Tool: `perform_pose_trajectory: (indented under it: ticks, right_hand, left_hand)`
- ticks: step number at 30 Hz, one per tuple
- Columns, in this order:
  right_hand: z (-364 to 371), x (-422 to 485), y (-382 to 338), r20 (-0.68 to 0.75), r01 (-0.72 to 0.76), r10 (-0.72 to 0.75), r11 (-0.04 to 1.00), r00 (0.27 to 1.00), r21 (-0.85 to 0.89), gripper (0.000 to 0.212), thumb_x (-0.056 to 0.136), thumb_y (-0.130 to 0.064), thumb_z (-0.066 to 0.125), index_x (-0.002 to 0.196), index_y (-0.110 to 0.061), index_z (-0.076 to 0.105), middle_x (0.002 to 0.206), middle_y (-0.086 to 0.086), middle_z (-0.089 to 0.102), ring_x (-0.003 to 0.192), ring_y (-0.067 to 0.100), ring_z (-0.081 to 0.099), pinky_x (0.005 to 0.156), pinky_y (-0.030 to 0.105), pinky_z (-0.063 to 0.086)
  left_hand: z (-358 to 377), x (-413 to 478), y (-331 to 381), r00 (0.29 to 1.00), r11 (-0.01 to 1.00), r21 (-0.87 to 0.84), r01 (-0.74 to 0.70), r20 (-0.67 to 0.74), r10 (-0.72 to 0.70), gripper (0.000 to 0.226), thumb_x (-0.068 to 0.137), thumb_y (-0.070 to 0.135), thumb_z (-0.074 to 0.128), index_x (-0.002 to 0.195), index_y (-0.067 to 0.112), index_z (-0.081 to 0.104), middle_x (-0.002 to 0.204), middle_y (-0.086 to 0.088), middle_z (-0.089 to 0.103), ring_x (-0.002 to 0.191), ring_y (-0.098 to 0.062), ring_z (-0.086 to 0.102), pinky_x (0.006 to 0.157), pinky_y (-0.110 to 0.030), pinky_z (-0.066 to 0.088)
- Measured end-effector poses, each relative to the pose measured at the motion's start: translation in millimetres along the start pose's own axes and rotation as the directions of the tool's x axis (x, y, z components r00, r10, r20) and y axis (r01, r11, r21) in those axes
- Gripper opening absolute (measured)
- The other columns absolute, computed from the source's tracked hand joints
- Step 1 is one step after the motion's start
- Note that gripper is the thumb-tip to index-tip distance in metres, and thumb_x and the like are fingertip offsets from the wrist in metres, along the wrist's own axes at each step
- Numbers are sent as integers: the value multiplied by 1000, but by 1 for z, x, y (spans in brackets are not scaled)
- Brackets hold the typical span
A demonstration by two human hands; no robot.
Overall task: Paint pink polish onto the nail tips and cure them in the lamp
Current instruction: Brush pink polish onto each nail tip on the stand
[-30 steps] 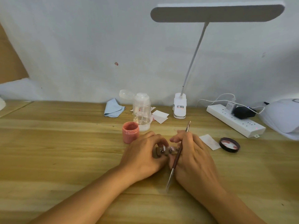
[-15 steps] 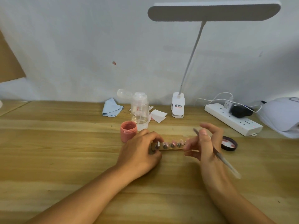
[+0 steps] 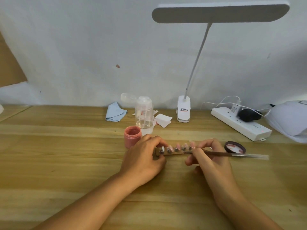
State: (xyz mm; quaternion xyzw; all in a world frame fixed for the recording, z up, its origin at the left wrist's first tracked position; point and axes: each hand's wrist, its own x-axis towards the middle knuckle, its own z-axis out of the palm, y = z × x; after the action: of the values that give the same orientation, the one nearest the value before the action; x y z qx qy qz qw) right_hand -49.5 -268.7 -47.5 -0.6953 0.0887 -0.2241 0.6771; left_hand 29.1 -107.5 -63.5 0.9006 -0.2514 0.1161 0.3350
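While L grip (image 3: 142, 156) pinches strip (image 3: 176, 150) end, jar (image 3: 132, 136) adj.

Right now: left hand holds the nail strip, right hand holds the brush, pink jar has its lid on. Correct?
No. Head view: the jar is open; its lid lies apart on the right. The left hand does hold the strip, the right hand the brush.

Open tabletop (image 3: 66, 163) near; jar (image 3: 132, 136), lid (image 3: 234, 146) beyond

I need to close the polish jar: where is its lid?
Head view: the black lid lies just right of the right hand, in front of the white power strip.
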Motion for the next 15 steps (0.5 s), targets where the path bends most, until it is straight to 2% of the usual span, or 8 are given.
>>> perform_pose_trajectory:
  ticks: [5,12,15]
  right_hand:
    - [1,0,-1,-2,-6,6,1000,1000,-20,14,91,-12,62,89,-2,52,67,10,71,70,17,71,48,21,48]
    - [2,2,-2,4,-35,35,999,999,-40,13,92,-11,61,89,-2,52,67,9,72,68,14,71,49,22,49]
    - [1,2,-3,-11,-31,31,999,999,26,15,92,-12,62,87,-3,52,67,12,72,66,15,71,46,20,49]
  left_hand:
    - [0,0,1,1000,1000,4,2,5,-2,28,79,27,62,102,42,63,99,20,54,72,3,47,69,-25,43]
    - [0,0,1,1000,1000,10,5,5,-5,28,79,28,63,102,43,63,100,21,55,73,4,48,68,-25,40]
    - [0,1,1,1000,1000,3,0,3,0,28,79,27,63,102,42,63,100,20,55,83,2,51,71,-26,44]
